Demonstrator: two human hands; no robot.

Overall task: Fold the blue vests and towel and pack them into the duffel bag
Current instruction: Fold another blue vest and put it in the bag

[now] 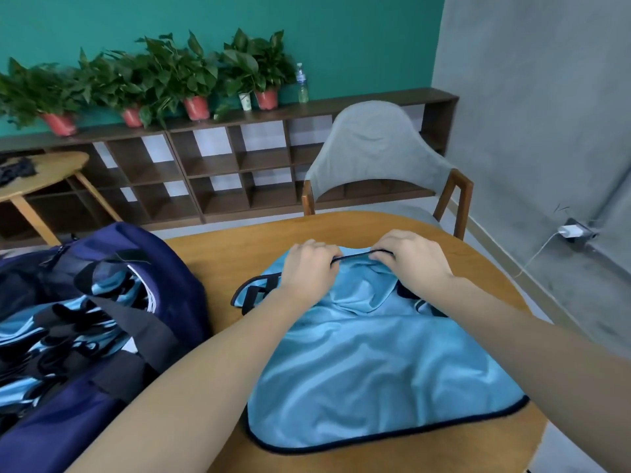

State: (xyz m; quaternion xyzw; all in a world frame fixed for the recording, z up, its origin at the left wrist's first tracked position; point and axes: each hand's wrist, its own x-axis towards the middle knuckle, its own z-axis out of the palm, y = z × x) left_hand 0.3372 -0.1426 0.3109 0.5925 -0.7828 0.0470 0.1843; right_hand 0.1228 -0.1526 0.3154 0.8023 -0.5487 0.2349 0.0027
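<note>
One wooden surface [341,233] fills the lower middle of the frame, and one navy duffel bag [164,285] sits at the lower left, partly on its edge, its top open with crumpled blue-and-black fabric [68,336] showing inside (how many pieces, I cannot tell). One light blue vest [358,363] with dark trim lies spread on the surface at centre, just right of the bag; its long axis runs from the bottom of the frame up toward the middle, the rounded hem nearest the bottom edge and the neck end pointing up toward the single grey chair [379,155] beyond the surface. Two hands reach up from the bottom corners. The left hand [309,268] and the right hand [409,257] sit close together at the vest's upper end, each curled nearly closed, fingers pinching the dark trim, a short stretch of which is pulled taut between them. On the long shelf [239,158] across the upper left stand four red-potted plants [194,80], one white cup and one clear bottle [302,83].
</note>
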